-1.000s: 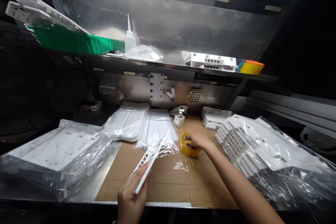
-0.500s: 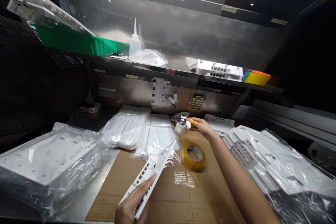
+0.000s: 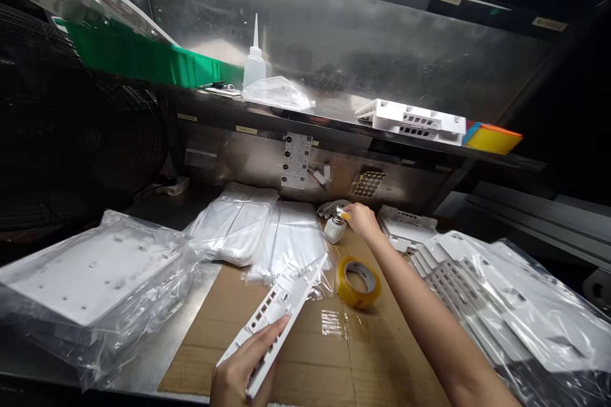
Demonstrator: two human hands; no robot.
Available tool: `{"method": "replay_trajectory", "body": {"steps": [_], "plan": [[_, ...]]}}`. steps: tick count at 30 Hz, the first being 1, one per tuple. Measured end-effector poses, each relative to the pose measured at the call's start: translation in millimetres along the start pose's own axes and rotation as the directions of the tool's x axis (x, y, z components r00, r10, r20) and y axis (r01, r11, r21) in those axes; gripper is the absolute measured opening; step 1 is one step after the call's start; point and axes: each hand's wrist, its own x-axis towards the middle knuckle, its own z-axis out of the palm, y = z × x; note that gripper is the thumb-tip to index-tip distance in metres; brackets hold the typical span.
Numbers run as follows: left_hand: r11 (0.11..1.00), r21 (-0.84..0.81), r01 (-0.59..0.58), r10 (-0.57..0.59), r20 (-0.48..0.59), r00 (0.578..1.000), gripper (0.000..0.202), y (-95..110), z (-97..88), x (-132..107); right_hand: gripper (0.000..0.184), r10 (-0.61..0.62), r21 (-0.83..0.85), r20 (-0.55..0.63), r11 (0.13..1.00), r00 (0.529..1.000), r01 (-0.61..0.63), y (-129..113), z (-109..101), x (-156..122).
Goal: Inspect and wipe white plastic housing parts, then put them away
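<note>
My left hand (image 3: 241,372) grips the near end of a long white plastic panel (image 3: 281,302) with rectangular slots, held slanting up to the right over the brown cardboard sheet (image 3: 305,343). My right hand (image 3: 360,219) reaches far forward and presses something small, white and yellow, onto the top of a small white pump dispenser bottle (image 3: 334,229). A roll of yellow tape (image 3: 359,281) lies flat on the cardboard just below that arm.
Bagged white panels lie at the left (image 3: 90,273) and in a fanned stack at the right (image 3: 482,296). Clear bags (image 3: 267,235) sit at the back centre. The shelf above carries a squeeze bottle (image 3: 254,63), a white part (image 3: 413,121) and green tray (image 3: 138,60).
My right hand left the tape roll, picked up a small white and yellow item and moved to the dispenser bottle's top. The left hand turned the panel flatter.
</note>
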Motion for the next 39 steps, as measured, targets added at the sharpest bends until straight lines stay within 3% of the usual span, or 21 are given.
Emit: {"method": "replay_trajectory", "body": {"steps": [5, 11, 16, 21, 24, 27, 30, 32, 34, 39], "plan": [[0.999, -0.021, 0.039, -0.039, -0.011, 0.999, 0.052, 7, -0.4, 1, 0.027, -0.058, -0.179, 0.036, 0.982, 0.998, 0.064, -15, 1, 2], [0.998, -0.031, 0.059, -0.059, -0.028, 0.998, 0.049, 9, 0.1, 1, 0.023, -0.115, -0.261, 0.022, 0.958, 0.993, 0.117, -19, 0, -2], [0.996, -0.032, 0.081, -0.082, -0.017, 0.997, 0.047, 11, -0.1, 2, 0.022, -0.134, -0.229, -0.014, 0.965, 0.991, 0.127, -16, 2, -5], [0.994, -0.042, 0.098, -0.099, -0.03, 0.995, 0.05, 15, 1.3, 2, 0.018, -0.136, -0.075, -0.076, 0.989, 0.988, 0.13, -25, -8, -9], [0.991, -0.059, 0.122, -0.124, -0.024, 0.992, 0.051, 18, 1.0, 1, 0.015, -0.147, 0.085, -0.147, 0.983, 0.978, 0.161, -39, -17, -40], [0.986, -0.069, 0.149, -0.15, -0.02, 0.988, 0.05, 22, -0.1, 3, 0.02, -0.204, 0.258, -0.182, 0.934, 0.962, 0.247, -58, -21, -105], [0.987, -0.057, 0.148, -0.15, -0.044, 0.988, 0.046, 26, -0.6, 6, 0.014, -0.284, 0.418, -0.193, 0.842, 0.939, 0.34, -80, -17, -184], [0.99, -0.046, 0.134, -0.136, -0.048, 0.99, 0.046, 28, -0.3, 8, 0.011, -0.319, 0.567, -0.248, 0.718, 0.915, 0.404, -94, -10, -223], [0.992, -0.04, 0.123, -0.124, -0.039, 0.992, 0.047, 30, 0.7, 8, 0.013, -0.327, 0.603, -0.304, 0.662, 0.895, 0.446, -104, -3, -243], [0.988, -0.043, 0.146, -0.145, 0.013, 0.989, 0.047, 31, 4.1, 2, 0.009, -0.323, 0.418, -0.404, 0.767, 0.856, 0.487, -98, 12, -232]]}}
